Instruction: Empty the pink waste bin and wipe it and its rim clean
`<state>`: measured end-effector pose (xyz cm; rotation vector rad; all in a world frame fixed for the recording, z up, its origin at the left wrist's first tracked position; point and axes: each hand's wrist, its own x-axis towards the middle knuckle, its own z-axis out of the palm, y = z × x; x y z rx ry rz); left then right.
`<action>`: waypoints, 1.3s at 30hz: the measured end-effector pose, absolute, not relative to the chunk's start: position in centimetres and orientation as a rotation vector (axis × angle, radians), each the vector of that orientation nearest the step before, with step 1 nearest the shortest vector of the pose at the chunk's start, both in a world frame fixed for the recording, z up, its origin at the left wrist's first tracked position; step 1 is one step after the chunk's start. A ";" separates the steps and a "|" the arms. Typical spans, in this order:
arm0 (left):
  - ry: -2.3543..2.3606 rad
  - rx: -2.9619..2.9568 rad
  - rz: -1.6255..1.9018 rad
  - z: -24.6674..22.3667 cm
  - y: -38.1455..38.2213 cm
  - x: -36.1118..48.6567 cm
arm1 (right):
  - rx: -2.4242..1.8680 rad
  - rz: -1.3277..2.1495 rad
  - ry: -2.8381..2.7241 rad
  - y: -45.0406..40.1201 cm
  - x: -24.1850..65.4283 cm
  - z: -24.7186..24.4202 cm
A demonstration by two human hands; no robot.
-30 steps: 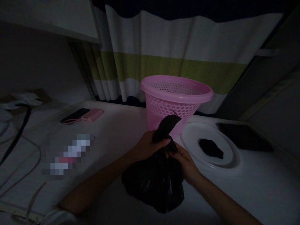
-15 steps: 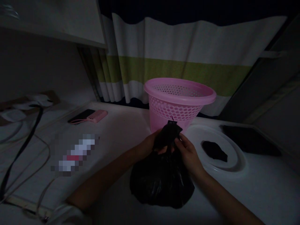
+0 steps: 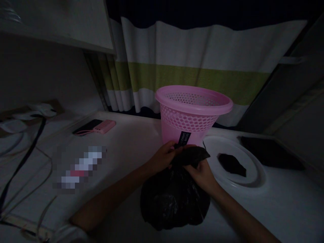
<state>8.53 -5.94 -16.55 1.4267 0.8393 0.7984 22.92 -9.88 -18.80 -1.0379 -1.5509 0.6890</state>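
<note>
A full black garbage bag (image 3: pixel 174 199) rests on the white table in front of me, its top gathered together. My left hand (image 3: pixel 163 157) pinches the gathered neck from the left. On the other side my right hand (image 3: pixel 201 173) has its thumb and fingers closed on the same neck, just below the loose flap of plastic. Some fingertips are hidden behind the black plastic. Directly behind the bag stands a pink plastic basket (image 3: pixel 192 104) with a perforated upper wall and a black label (image 3: pixel 184 137) low on its front.
To the right lies a round white lid (image 3: pixel 249 180) with a folded black piece (image 3: pixel 231 163) on it; a flat dark object (image 3: pixel 270 152) is beyond. At left are a pink power bank (image 3: pixel 105 126), a dark phone-like slab (image 3: pixel 87 126), a blurred-out item and cables (image 3: pixel 24 165). A striped curtain (image 3: pixel 212 76) hangs behind.
Both hands have shifted slightly lower at the bag's neck. The loose top flap has swung to the right, uncovering more of the basket's label.
</note>
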 end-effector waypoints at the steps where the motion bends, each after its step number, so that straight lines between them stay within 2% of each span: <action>1: 0.845 1.426 0.794 -16.6 -5.9 8.5 | -1.028 0.685 -1.588 -10.0 23.0 -18.8; 4: 0.820 1.418 0.799 -16.8 -5.8 8.6 | -1.006 0.627 -1.706 -10.5 23.1 -18.7; 9: 0.737 1.429 0.831 -17.4 -5.5 8.3 | -0.932 0.195 -1.931 -11.4 23.0 -18.4; 12: 0.717 1.421 0.801 -17.3 -5.7 8.3 | -0.864 0.138 -2.026 -11.8 22.9 -18.3; 15: 0.731 1.459 0.694 -16.9 -6.2 8.5 | -0.878 0.242 -1.811 -11.7 22.9 -18.5; 21: 0.564 1.667 0.529 -16.4 -5.9 7.6 | -1.173 0.701 -1.122 -10.9 22.4 -18.5; 26: 0.465 2.289 0.567 -14.8 -5.7 6.4 | -1.161 1.048 -0.937 -10.6 22.3 -18.0; 30: 0.646 2.591 0.560 -14.7 -6.3 6.2 | -1.105 1.301 -0.846 -10.5 22.2 -18.0; 35: 0.564 2.878 0.611 -16.3 -6.3 6.2 | -1.144 1.397 -0.846 -10.2 22.3 -18.0; 39: 0.495 2.978 0.576 -15.7 -5.8 6.0 | -1.142 1.356 -0.778 -10.3 22.7 -17.7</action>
